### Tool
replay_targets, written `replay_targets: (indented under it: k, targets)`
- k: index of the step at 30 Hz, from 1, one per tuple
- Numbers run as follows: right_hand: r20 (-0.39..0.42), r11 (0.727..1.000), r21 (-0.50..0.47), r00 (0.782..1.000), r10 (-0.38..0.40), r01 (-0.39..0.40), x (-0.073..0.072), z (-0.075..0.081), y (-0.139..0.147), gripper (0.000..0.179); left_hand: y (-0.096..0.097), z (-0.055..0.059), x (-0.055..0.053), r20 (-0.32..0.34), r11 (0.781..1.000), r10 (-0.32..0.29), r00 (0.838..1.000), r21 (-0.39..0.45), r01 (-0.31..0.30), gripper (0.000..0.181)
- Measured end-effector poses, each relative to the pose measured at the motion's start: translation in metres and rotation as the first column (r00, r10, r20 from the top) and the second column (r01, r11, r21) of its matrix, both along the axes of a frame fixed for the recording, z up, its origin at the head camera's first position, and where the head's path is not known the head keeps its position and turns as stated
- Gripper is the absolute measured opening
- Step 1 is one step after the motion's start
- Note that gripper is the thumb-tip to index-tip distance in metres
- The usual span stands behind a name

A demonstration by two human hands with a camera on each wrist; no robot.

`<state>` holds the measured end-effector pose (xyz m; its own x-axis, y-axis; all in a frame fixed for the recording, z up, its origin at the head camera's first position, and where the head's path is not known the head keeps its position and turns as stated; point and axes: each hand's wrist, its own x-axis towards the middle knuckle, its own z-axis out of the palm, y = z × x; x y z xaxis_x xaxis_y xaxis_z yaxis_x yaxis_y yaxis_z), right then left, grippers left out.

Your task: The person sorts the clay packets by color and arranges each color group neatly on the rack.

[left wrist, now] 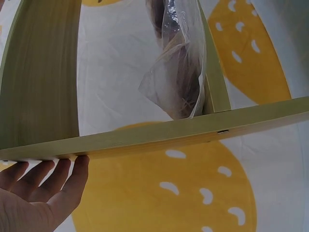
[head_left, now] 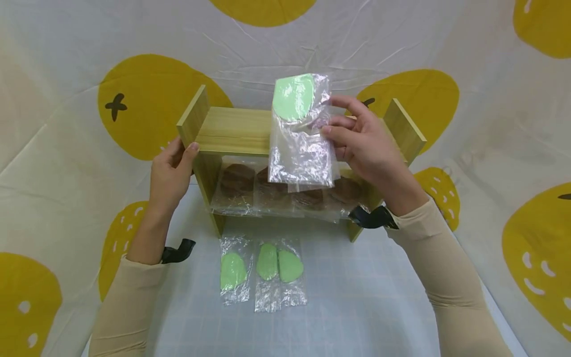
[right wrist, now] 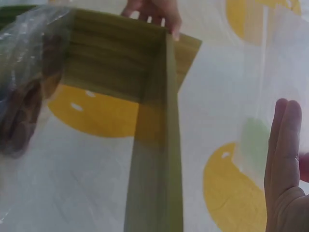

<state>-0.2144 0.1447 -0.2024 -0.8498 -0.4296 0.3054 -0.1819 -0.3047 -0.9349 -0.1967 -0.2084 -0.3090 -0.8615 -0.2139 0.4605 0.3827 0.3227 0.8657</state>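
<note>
A small two-tier wooden shelf (head_left: 236, 130) stands before me. My left hand (head_left: 171, 168) grips its left side panel, thumb at the front edge; in the left wrist view the fingertips (left wrist: 72, 166) lie along the panel's outer face. My right hand (head_left: 368, 136) pinches a clear plastic bag (head_left: 301, 153) by its right side, above the top board. A flat green rounded piece (head_left: 294, 96) shows in the bag's upper part. Behind the bag's lower edge, another layer of clear plastic shows. In the right wrist view the bag (right wrist: 287, 63) hangs beside the fingers.
Several clear bags with brown round pieces (head_left: 237, 181) lie along the lower shelf board. On the pale gridded table (head_left: 357, 307) in front lie three bagged green pieces (head_left: 233, 271). A white cloth with yellow fruit prints (head_left: 147, 106) hangs behind and at both sides.
</note>
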Motion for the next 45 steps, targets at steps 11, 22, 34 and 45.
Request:
replay_targets:
  k: [11,22,34,45]
  targets:
    - [0.112,0.996,-0.07,0.993,-0.045,0.053,-0.037,0.039,-0.071,0.045,0.0,0.001,-0.001,0.005,1.0,0.003,1.0,0.011,-0.003,0.045]
    - [0.225,0.999,-0.011,0.974,-0.031,0.034,-0.062,0.027,-0.134,0.04,0.002,0.001,-0.002,0.015,1.0,0.0,1.0,0.007,0.0,0.046]
    - [0.297,0.985,0.163,0.95,-0.098,0.051,-0.073,0.006,-0.152,0.047,0.005,0.002,0.0,0.02,1.0,0.002,1.0,0.013,-0.002,0.046]
    - [0.152,0.928,0.371,0.983,-0.104,0.041,-0.074,0.002,-0.145,0.053,0.003,0.001,-0.002,0.032,1.0,-0.009,0.999,0.011,0.009,0.043]
